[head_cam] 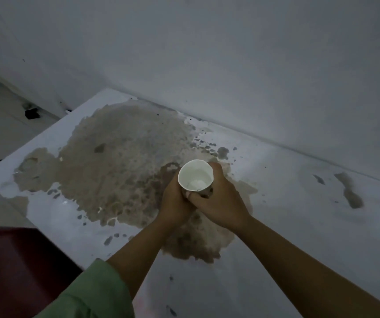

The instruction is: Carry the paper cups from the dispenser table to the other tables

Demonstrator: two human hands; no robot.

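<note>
Paper cup [195, 175] held upright over white table [299, 203], mouth open to camera, white inside w/ what looks like a little clear liquid at the bottom. Clasped from both sides: left hand [175, 200] wrapped round lower left of cup, right hand [218, 198] closed round right side & base, fingers overlapping under it. Whether base touches tabletop: can't tell. Directly beneath, big brown stain [115, 157] spread across table's left half, smaller patch [349, 191] off to right. Green sleeve [92, 294] on left arm. Dark red object [19, 271] bottom left, beside table edge. Grey wall [230, 53] behind.
</note>
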